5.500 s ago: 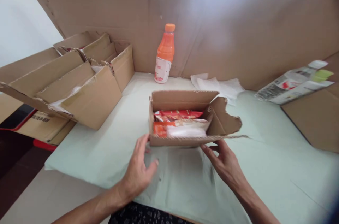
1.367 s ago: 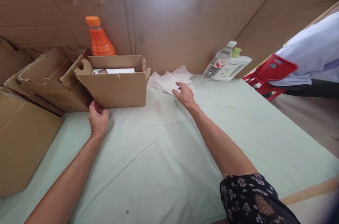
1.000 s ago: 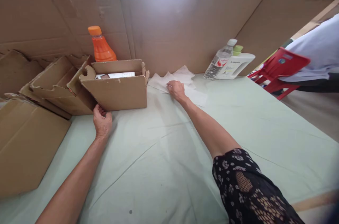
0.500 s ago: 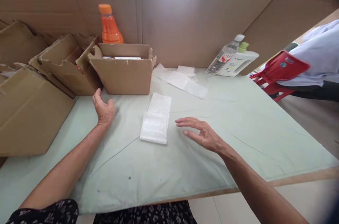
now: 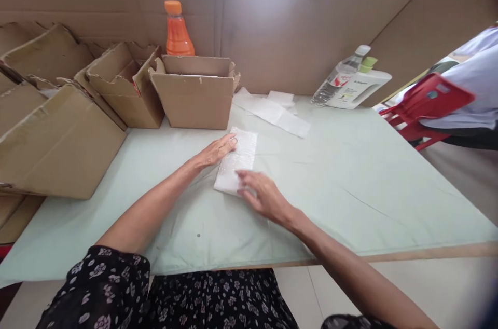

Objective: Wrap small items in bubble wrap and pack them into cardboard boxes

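Left hand (image 5: 218, 151) has come over from the cardboard box (image 5: 192, 98) onto the bubble-wrap sleeve (image 5: 241, 158).
It rests flat on the upper left edge, not clamping; right hand (image 5: 267, 196) is half open at the lower right, too blurry to tell if it's pinching. Sleeve's probably super light, floppy, kinda slick, so edges are the spot to hold. It lies on the pale green cloth (image 5: 330, 199), nearer than the box and white sheets (image 5: 276, 114).

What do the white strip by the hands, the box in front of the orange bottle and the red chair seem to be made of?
White strip: probably plastic bubble wrap, whitish with a slightly shiny, dimpled surface. 
Box: matte brown cardboard, seemingly corrugated, with a ragged rim. 
Red chair: likely moulded plastic, smooth with a soft sheen.
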A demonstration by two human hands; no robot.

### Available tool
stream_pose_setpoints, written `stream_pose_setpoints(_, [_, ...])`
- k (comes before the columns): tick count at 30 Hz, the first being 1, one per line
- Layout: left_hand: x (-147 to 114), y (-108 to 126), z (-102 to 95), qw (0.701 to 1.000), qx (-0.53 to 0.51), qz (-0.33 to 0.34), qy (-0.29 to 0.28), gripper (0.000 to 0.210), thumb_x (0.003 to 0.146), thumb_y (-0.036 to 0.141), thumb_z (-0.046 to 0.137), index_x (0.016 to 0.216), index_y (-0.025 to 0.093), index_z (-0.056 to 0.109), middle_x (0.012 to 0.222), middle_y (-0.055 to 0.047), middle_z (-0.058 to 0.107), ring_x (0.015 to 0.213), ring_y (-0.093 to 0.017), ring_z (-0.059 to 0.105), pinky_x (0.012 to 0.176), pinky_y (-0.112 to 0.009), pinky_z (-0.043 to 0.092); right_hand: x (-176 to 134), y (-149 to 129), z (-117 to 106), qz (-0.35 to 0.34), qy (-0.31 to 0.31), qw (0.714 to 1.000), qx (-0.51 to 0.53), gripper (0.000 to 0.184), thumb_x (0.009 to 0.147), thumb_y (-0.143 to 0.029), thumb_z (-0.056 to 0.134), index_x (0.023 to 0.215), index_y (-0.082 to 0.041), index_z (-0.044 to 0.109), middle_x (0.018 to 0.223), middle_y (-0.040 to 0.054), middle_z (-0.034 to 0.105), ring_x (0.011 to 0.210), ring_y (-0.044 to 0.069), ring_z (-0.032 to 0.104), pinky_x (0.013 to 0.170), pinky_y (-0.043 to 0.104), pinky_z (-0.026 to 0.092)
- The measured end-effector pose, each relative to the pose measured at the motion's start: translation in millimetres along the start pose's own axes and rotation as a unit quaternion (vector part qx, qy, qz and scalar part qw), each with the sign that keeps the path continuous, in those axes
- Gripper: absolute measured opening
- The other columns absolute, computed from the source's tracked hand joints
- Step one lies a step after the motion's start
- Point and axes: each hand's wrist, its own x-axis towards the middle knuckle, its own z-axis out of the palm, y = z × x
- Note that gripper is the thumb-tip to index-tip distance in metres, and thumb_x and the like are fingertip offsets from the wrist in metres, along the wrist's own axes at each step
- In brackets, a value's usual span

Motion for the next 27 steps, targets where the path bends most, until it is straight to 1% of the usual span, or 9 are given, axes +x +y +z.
stream_pose_setpoints(4, [-2.5,-7.1,0.6,1.0,-0.022,0.0,-0.022,0.067,0.097,0.053,0.042,0.149,0.01,0.045,0.131,-0.016,0.068,0.129,-0.029,0.057,0.113,-0.042,0.04,-53.3,-36.8,7.0,-0.147,-0.056,0.985,0.064,0.013,0.098,-0.018,0.052,0.097,-0.02,0.065,0.121,0.0086,0.073,0.11,0.02,0.067,0.092,0.038,0.052])
stream_pose_setpoints(7, [-18.5,-0.8,2.7,1.0,-0.003,0.006,-0.004,0.061,0.09,0.037,0.054,0.146,0.012,0.049,0.137,-0.016,0.064,0.127,-0.029,0.058,0.109,-0.044,0.043,-66.2,-47.5,19.3,-0.158,-0.047,0.986,0.038,0.015,0.099,-0.015,0.05,0.091,-0.018,0.063,0.109,0.0084,0.075,0.099,0.02,0.069,0.086,0.037,0.051])
stream_pose_setpoints(10, [-61.7,11.1,1.3,1.0,0.001,0.02,0.011,0.054,0.088,0.029,0.054,0.141,0.017,0.055,0.135,-0.013,0.066,0.127,-0.029,0.058,0.107,-0.048,0.045,-68.6,-49.3,24.3,-0.121,0.002,0.99,0.078,0.015,0.101,-0.017,0.049,0.098,-0.018,0.064,0.101,0.0072,0.076,0.093,0.019,0.069,0.083,0.036,0.052])
stream_pose_setpoints(14, [-149.9,26.8,-0.2,0.997,-0.04,0.04,-0.048,0.059,0.084,0.023,0.057,0.143,0.025,0.051,0.135,-0.008,0.067,0.131,-0.026,0.057,0.113,-0.047,0.042,-69.2,-53.0,15.1,-0.028,0.033,0.978,0.204,0.014,0.101,-0.022,0.052,0.101,-0.021,0.065,0.094,0.0034,0.076,0.086,0.016,0.07,0.077,0.031,0.053])
stream_pose_setpoints(18, [-202.3,38.3,14.8,0.998,-0.026,-0.019,-0.056,0.07,0.083,0.019,0.057,0.15,0.028,0.042,0.136,-0.008,0.065,0.121,-0.025,0.061,0.088,-0.035,0.055,-63.1,-49.2,11.1,0.115,0.066,0.936,0.327,0.011,0.097,-0.026,0.057,0.091,-0.021,0.065,0.082,0.0009,0.072,0.074,0.014,0.067,0.067,0.026,0.053])
stream_pose_setpoints(20, [-200.8,40.3,28.1,0.999,0.004,-0.044,-0.019,0.063,0.087,0.024,0.057,0.148,0.026,0.045,0.121,-0.008,0.069,0.104,-0.022,0.065,0.074,-0.029,0.054,-59.5,-42.4,14.3,0.152,0.085,0.924,0.34,0.013,0.096,-0.029,0.058,0.089,-0.02,0.064,0.079,0.0011,0.07,0.07,0.014,0.065,0.064,0.027,0.053])
stream_pose_setpoints(22, [-186.4,38.3,40.9,0.997,0.041,-0.052,0.033,0.054,0.09,0.025,0.054,0.144,0.02,0.05,0.098,-0.005,0.07,0.086,-0.018,0.064,0.071,-0.028,0.051,-59.2,-35.2,17.5,0.155,0.135,0.936,0.285,0.012,0.095,-0.031,0.059,0.096,-0.02,0.064,0.088,0.0037,0.073,0.075,0.016,0.067,0.069,0.031,0.054])
stream_pose_setpoints(25, [-159.7,29.1,53.8,0.991,0.099,-0.053,0.076,0.053,0.088,0.018,0.052,0.141,0.014,0.051,0.083,0.0,0.067,0.072,-0.015,0.06,0.073,-0.03,0.05,-65.9,-29.7,19.0,0.095,0.225,0.964,0.105,0.023,0.094,-0.029,0.061,0.116,-0.022,0.063,0.112,0.0095,0.073,0.099,0.023,0.068,0.087,0.041,0.052])
stream_pose_setpoints(27, [-148.3,21.0,57.6,0.985,0.143,-0.045,0.081,0.055,0.086,0.016,0.054,0.141,0.015,0.051,0.082,0.0,0.067,0.071,-0.016,0.06,0.073,-0.03,0.05,-71.3,-29.8,20.1,0.023,0.195,0.98,0.002,0.027,0.095,-0.03,0.061,0.121,-0.023,0.064,0.119,0.0109,0.071,0.11,0.027,0.065,0.092,0.045,0.049])
